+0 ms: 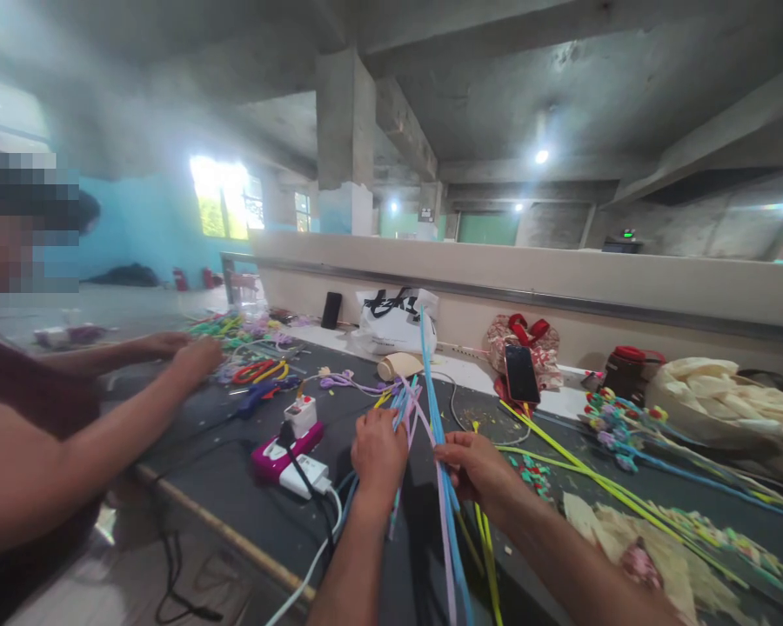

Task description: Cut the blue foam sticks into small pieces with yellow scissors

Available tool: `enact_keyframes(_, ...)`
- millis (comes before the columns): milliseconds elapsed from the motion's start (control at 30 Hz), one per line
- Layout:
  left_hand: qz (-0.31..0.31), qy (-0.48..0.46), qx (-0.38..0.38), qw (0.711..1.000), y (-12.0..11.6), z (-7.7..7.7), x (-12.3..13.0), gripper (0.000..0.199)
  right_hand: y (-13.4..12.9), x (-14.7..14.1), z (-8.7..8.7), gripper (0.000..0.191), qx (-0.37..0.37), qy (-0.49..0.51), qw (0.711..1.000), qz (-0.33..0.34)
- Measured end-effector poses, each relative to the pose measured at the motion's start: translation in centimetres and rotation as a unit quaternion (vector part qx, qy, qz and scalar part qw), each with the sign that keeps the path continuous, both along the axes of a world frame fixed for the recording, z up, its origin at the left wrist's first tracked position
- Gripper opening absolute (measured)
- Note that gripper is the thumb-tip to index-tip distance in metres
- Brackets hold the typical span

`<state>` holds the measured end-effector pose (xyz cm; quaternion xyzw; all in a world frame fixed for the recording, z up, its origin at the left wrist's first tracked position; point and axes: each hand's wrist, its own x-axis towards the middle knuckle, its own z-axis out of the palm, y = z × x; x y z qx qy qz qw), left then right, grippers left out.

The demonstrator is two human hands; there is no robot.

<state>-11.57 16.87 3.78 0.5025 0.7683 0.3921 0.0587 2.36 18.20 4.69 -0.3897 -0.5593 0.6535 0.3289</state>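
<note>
My left hand [379,452] is closed around a bunch of pipe cleaners [405,404] in light blue, pink and teal, just above the dark table. Beside it, my right hand [473,465] pinches long blue pipe cleaners [429,374] with a lilac one among them; they stand up past the fingers and trail down toward me. Yellow pipe cleaners [486,556] lie under and near my right wrist. The fingertips of my left hand are partly hidden by the bunch.
A magenta power strip [271,461] with plugs and cables stands left of my hands. Beyond it lie a blue glue gun [264,398] and red-handled scissors [251,372]. A phone [522,376] leans at the back. At left, a co-worker's hands [192,352] are at the same table.
</note>
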Motion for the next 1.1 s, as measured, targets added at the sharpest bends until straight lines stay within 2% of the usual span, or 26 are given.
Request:
enact_keyframes(67,-0.029,-0.046,0.020,0.998,0.1,0.2,0.2,0.030,0.1,-0.2,0.0,0.020,-0.005,-0.008,1.000,-0.004)
enact_keyframes(167,-0.101,-0.124,0.013,0.987,0.8,-0.3,0.5,0.046,0.4,-0.7,-0.4,0.021,-0.010,-0.015,1.000,-0.009)
enact_keyframes(267,-0.152,-0.157,0.000,0.976,1.3,-1.0,0.7,0.039,0.5,-1.4,-1.3,0.021,-0.020,-0.014,1.000,-0.006)
enact_keyframes(367,-0.151,-0.154,-0.008,0.976,1.4,-1.2,0.6,0.030,0.3,-1.6,-1.6,0.022,-0.027,-0.006,1.000,-0.002)
enact_keyframes(433,-0.128,-0.131,-0.008,0.983,1.3,-1.0,0.3,0.029,0.4,-0.9,-0.9,0.023,-0.024,0.006,1.000,-0.003)
enact_keyframes(500,-0.095,-0.090,-0.012,0.991,1.2,-0.8,0.1,0.029,0.7,0.7,0.6,0.023,-0.015,0.024,1.000,-0.006)
enact_keyframes(633,-0.027,0.005,-0.034,0.999,0.9,-0.7,0.0,0.026,0.9,5.5,4.0,0.021,0.008,0.068,0.997,-0.026)
enact_keyframes(700,-0.003,0.042,-0.048,0.998,0.9,-0.9,0.1,0.034,0.3,7.9,4.8,0.021,0.019,0.088,0.995,-0.045)
enact_keyframes(833,0.008,0.110,-0.073,0.991,0.5,-0.9,0.5,0.033,-1.9,11.1,3.9,0.019,0.021,0.101,0.992,-0.075)
enact_keyframes(967,0.018,0.183,-0.060,0.981,-0.1,-0.2,1.5,0.039,-3.6,12.0,2.2,0.017,-0.003,0.106,0.990,-0.088)
enact_keyframes(1033,-0.007,0.212,-0.056,0.976,-0.1,-0.1,2.5,0.041,-3.8,12.0,1.6,0.018,-0.014,0.103,0.991,-0.087)
enact_keyframes(1100,-0.055,0.230,-0.077,0.969,0.2,-0.3,3.7,0.032,-3.6,12.1,1.3,0.021,-0.015,0.097,0.992,-0.085)
